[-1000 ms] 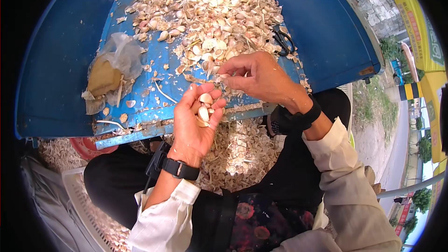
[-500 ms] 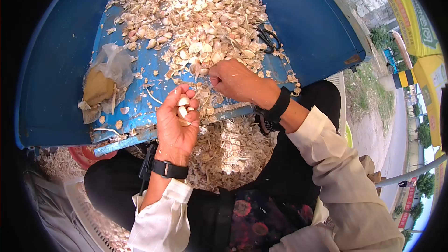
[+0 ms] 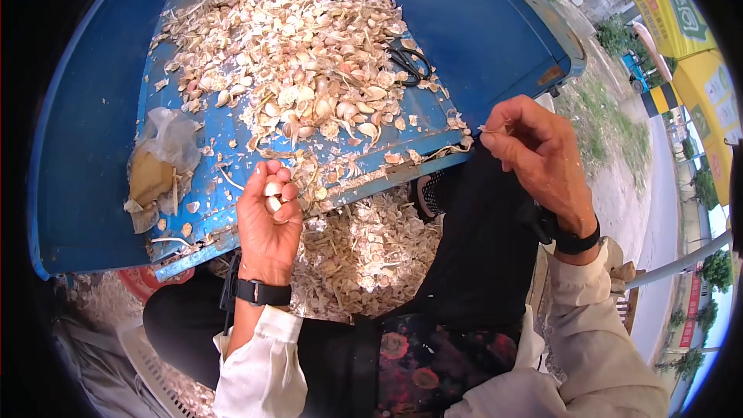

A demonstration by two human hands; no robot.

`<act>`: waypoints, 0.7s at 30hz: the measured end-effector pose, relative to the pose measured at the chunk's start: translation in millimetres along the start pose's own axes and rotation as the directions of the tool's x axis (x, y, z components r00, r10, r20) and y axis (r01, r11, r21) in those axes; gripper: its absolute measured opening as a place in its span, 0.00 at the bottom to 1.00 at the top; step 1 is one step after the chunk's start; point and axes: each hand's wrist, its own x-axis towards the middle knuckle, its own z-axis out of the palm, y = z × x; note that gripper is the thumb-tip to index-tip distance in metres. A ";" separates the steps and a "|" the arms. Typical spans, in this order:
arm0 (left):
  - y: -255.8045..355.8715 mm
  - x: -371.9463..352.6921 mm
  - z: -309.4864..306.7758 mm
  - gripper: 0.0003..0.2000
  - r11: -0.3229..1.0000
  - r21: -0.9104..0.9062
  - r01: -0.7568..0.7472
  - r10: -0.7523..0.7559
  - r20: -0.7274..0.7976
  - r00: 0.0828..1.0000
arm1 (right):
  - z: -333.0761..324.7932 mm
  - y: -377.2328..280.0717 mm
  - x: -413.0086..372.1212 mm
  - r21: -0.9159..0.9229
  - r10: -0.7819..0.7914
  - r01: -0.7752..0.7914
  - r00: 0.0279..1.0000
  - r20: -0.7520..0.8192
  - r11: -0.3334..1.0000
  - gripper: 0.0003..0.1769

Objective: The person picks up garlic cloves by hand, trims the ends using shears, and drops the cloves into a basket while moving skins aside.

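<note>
My left hand (image 3: pixel 267 220) is curled around a few peeled garlic cloves (image 3: pixel 273 190), held palm-up just below the front edge of the blue surface (image 3: pixel 93 108). My right hand (image 3: pixel 538 155) is off to the right over my black-clad knee, thumb and forefinger pinching a thin scrap of garlic skin (image 3: pixel 489 128). A big heap of garlic cloves and skins (image 3: pixel 302 39) covers the blue surface above both hands.
Black scissors (image 3: pixel 409 62) lie at the heap's right edge. A crumpled plastic bag with a brown lump (image 3: pixel 155 166) sits on the left. Peelings (image 3: pixel 364 248) fill my lap and the white basket (image 3: pixel 143 352) below. A road and grass lie to the right.
My right hand left the heap and swung right and down, away from the blue surface, now pinching a scrap of skin. The left hand closed tighter around its cloves.
</note>
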 end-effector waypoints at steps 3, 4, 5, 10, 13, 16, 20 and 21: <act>-4.7 -1.6 2.1 0.09 0.999 -0.016 0.044 -0.043 0.040 0.998 | -73.4 54.5 -45.6 -0.091 0.081 -0.124 0.923 -0.376 0.988 0.04; -7.5 -3.1 4.5 0.09 0.999 -0.013 0.046 -0.045 0.042 0.998 | -95.4 80.5 -59.5 -0.150 0.130 -0.209 0.900 -0.417 0.966 0.04; -10.4 -4.9 6.7 0.10 0.999 -0.010 0.053 -0.052 0.032 0.998 | -111.5 103.5 -74.1 -0.251 0.249 -0.380 0.867 -0.431 0.890 0.06; -23.9 -8.8 10.0 0.11 0.994 -0.013 0.107 -0.107 0.042 0.993 | -68.8 84.8 -70.1 -0.407 0.058 -0.199 0.941 -0.334 0.891 0.09; -29.4 -8.0 10.1 0.11 0.992 0.042 0.121 -0.123 0.065 0.990 | 8.5 29.6 -15.3 -0.248 -0.037 0.024 0.998 -0.048 0.968 0.09; -27.1 -5.8 7.6 0.10 0.991 0.087 0.106 -0.116 0.111 0.987 | 85.8 56.8 45.8 -0.228 -0.131 0.143 0.989 0.066 0.963 0.11; -23.8 -8.4 8.5 0.11 0.984 0.166 0.066 -0.082 0.088 0.993 | 142.4 93.1 77.5 -0.403 -0.179 0.188 0.982 0.060 0.896 0.09; -23.5 -8.6 9.1 0.12 0.976 0.211 0.050 -0.068 0.082 0.994 | 143.0 91.0 81.2 -0.311 -0.152 0.160 0.987 0.049 0.937 0.06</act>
